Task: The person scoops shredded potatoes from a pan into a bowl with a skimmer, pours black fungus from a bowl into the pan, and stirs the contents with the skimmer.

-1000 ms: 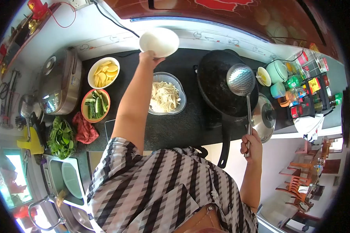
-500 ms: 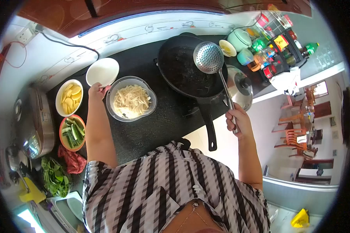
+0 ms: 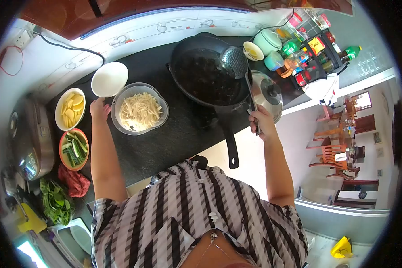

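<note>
My right hand [image 3: 263, 122] is wrapped round the handle of a perforated metal skimmer [image 3: 234, 61]. The skimmer's head is over the right side of a black wok [image 3: 196, 73], whose long handle points toward me; whether it touches the wok I cannot tell. My left hand [image 3: 101, 109] is just below a white bowl [image 3: 110, 79] on the counter, its fingers apart and holding nothing. Right of that hand, pale shredded strips [image 3: 140, 110] fill a clear plastic colander [image 3: 164, 117]. A bowl of yellow slices [image 3: 73, 108] and a bowl of cut green cucumber-like pieces [image 3: 76, 149] stand to its left.
A metal pot lid [image 3: 264, 85] lies right of the wok, near a small yellowish bowl [image 3: 253, 51]. Bottles and jars crowd a rack [image 3: 328, 53] at the far right. A rice cooker-like appliance [image 3: 33, 138], red cloth [image 3: 73, 179] and leafy greens [image 3: 57, 203] are at left.
My left hand has let go of the white bowl's rim, and the bowl rests on the counter. My right hand has lowered the skimmer toward the wok. The whole view has shifted slightly.
</note>
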Motion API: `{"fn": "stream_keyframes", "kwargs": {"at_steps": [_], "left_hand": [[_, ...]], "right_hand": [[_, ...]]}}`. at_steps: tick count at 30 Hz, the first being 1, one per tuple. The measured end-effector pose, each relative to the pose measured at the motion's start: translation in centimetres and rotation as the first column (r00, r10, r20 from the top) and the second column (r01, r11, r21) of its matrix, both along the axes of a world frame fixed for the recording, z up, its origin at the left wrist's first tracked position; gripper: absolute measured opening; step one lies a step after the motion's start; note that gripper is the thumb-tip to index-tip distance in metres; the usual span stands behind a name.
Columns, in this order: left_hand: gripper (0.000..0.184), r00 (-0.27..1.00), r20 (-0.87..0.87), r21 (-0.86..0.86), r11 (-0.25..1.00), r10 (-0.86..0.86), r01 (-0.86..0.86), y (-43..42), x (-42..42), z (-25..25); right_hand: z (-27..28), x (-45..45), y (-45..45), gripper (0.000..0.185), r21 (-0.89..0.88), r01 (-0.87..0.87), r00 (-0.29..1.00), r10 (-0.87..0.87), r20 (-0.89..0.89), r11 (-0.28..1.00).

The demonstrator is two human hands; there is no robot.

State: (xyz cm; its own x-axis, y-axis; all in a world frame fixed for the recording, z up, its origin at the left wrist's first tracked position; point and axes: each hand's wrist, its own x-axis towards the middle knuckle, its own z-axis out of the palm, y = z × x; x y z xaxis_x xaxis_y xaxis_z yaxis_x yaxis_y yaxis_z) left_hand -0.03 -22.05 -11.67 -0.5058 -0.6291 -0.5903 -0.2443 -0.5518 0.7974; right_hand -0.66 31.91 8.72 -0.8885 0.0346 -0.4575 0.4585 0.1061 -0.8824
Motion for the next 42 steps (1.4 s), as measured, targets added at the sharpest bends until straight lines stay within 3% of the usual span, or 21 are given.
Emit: {"fn": "stream_keyframes", "kwargs": {"at_steps": [2,3,7,10,12,14,16,18,20,25,27,28,32,34,35,36,37,38,39,40,42], "left_hand": [[0.048,1.0,-0.014,-0.278,0.96,-0.026,0.021,0.7,1.7,0.8],[0.034,0.992,-0.07,-0.375,0.919,0.103,-0.122,2.0,2.3,1.9],[0.008,0.908,-0.369,-0.22,0.931,0.197,-0.292,5.9,6.3,3.8],[0.008,0.916,-0.308,-0.037,0.959,0.255,-0.28,9.6,8.7,4.6],[0.017,0.929,-0.22,-0.036,0.949,0.298,-0.313,11.9,9.7,5.0],[0.026,0.964,-0.113,-0.163,0.953,0.239,-0.256,13.2,10.6,3.8],[0.034,0.987,-0.036,-0.054,0.985,0.16,-0.161,14.7,10.8,4.3],[0.049,0.998,-0.055,0.14,0.99,0.011,-0.003,15.7,11.0,4.4],[0.053,0.999,-0.031,0.269,0.963,0.022,-0.013,16.6,10.5,3.0],[0.049,0.995,-0.097,0.268,0.963,-0.003,0.029,16.8,10.0,2.0],[0.045,0.996,-0.09,0.271,0.963,0.028,-0.002,16.8,10.2,2.7],[0.043,0.984,-0.175,0.282,0.957,-0.022,0.072,16.3,10.4,1.6],[0.058,0.998,-0.037,0.27,0.962,0.059,-0.047,16.9,10.8,2.1],[0.068,1.0,-0.003,0.278,0.961,-0.01,0.01,17.0,11.4,3.3],[0.065,1.0,0.017,0.253,0.967,0.015,-0.019,17.1,11.7,3.8],[0.061,0.999,0.029,0.233,0.972,0.017,-0.023,17.4,11.7,4.1],[0.07,0.999,-0.031,0.216,0.976,-0.01,0.016,16.6,11.5,2.1],[0.065,0.977,-0.2,0.269,0.955,-0.076,0.129,16.0,12.4,2.0],[0.053,0.996,-0.086,0.253,0.967,0.001,0.021,16.4,12.0,3.0],[0.042,0.984,-0.158,0.288,0.95,-0.078,0.122,15.9,12.5,3.3],[0.039,0.975,-0.194,0.246,0.957,-0.105,0.152,15.6,13.1,3.2]], "right_hand": [[0.4,0.4,0.2,0.023,-0.083,-0.003,0.998,0.008,0.056,0.997],[0.9,0.7,0.1,0.023,-0.133,-0.004,0.997,0.014,0.08,0.991],[1.6,1.8,-0.1,0.02,-0.216,0.002,0.985,0.035,0.167,0.976],[1.7,2.4,-0.3,0.019,-0.215,-0.066,0.983,0.1,0.155,0.974],[1.6,3.2,-0.9,0.029,-0.138,-0.11,0.99,0.121,0.074,0.984],[1.5,4.1,-1.4,0.045,-0.057,-0.144,0.99,0.144,-0.001,0.988],[1.2,4.1,-1.3,0.05,-0.074,-0.25,0.968,0.247,-0.051,0.965],[1.5,4.2,-1.5,0.049,-0.085,-0.3,0.953,0.295,-0.073,0.95],[1.5,4.1,-1.5,0.044,-0.155,-0.283,0.958,0.286,-0.004,0.946],[-0.3,3.4,-0.8,0.032,-0.296,-0.24,0.945,0.292,0.147,0.925],[-0.2,3.6,-0.2,0.037,-0.316,-0.189,0.953,0.251,0.167,0.93],[-0.4,3.3,-0.3,0.039,-0.338,-0.186,0.949,0.257,0.181,0.923],[-1.7,3.2,0.7,0.043,-0.262,-0.168,0.978,0.194,0.077,0.95],[-2.1,3.5,0.2,0.045,-0.086,-0.209,0.977,0.206,-0.044,0.974],[-2.2,3.9,0.7,0.045,0.011,-0.195,0.974,0.195,-0.115,0.981],[-2.5,4.1,1.3,0.047,0.211,-0.217,0.929,0.268,-0.256,0.953],[-3.0,4.1,2.0,0.048,0.397,-0.178,0.867,0.335,-0.369,0.9],[-3.7,4.3,2.1,0.048,0.523,-0.126,0.789,0.405,-0.462,0.843],[-4.1,4.3,2.3,0.049,0.589,-0.07,0.727,0.446,-0.522,0.805],[-4.4,4.4,2.3,0.05,0.603,-0.048,0.696,0.46,-0.551,0.796],[-3.7,5.4,2.7,0.052,0.494,-0.109,0.738,0.404,-0.541,0.862]]}}
